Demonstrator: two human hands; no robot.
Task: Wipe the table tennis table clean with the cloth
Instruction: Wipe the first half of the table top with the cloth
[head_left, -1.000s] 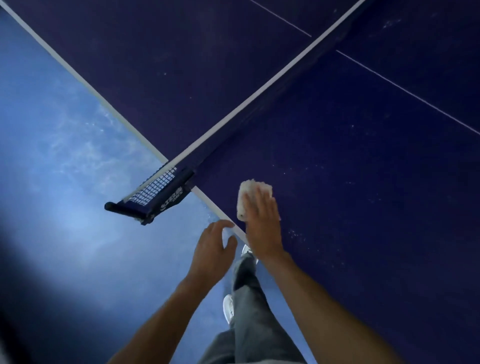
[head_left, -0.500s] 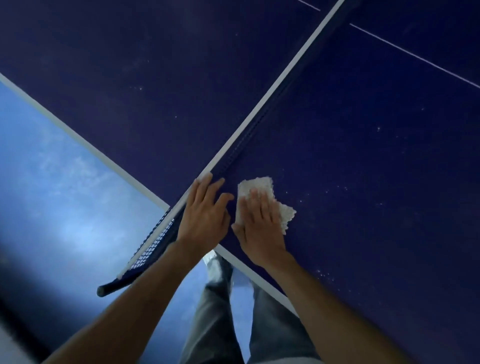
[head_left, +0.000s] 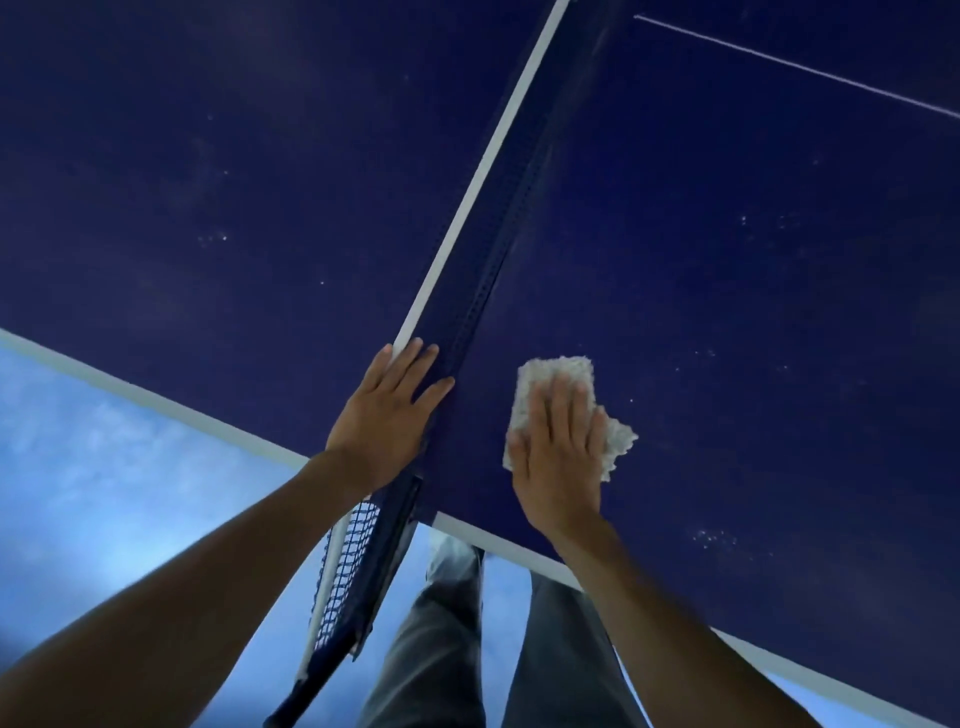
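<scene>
Cloth (head_left: 551, 370): small, off-white, coarse nubbly pile, ragged outline, roughly rectangular with one frayed corner sticking out to the right. Flat on the playing surface, just right of the net and close to the near side edge, mostly covered by the palm.

Right hand (head_left: 558, 462): laid flat on the cloth, fingers straight and close together, pressing down; nothing gripped, no curl.

Left hand (head_left: 387, 415): flat across the top of the net, fingers straight and slightly spread, fingertips on the white tape; resting, nothing pinched.

Table tennis table (head_left: 753, 312): smooth matt top, deep navy. Thin white centre line (head_left: 795, 65) at upper right. Broad white edge band (head_left: 156, 400) along the near side. Scattered pale dust specks (head_left: 714, 538) in small clusters on both halves.

Net (head_left: 478, 260): dark blue band with a narrow white top tape, running diagonally from top centre to the near edge. Open square mesh seen past the table edge, held in a dark post (head_left: 332, 670) overhanging the floor.

Floor (head_left: 104, 493): light blue, glossy, mottled with cloudy pale patches.

Trousers (head_left: 436, 649): grey woven fabric, two legs below the table edge, between the forearms.
</scene>
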